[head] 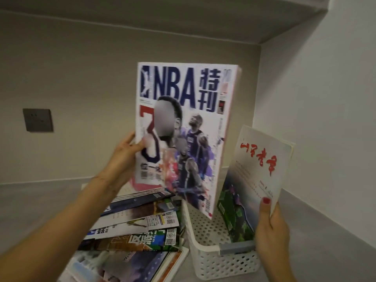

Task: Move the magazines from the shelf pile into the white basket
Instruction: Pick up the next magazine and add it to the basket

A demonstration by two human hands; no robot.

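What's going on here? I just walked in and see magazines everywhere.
A person is sorting magazines into a white basket. The left hand holds an NBA magazine upright, its lower corner over the basket. The right hand holds a smaller magazine with red lettering, its lower end inside the basket. A fanned pile of magazines lies on the shelf just left of the basket.
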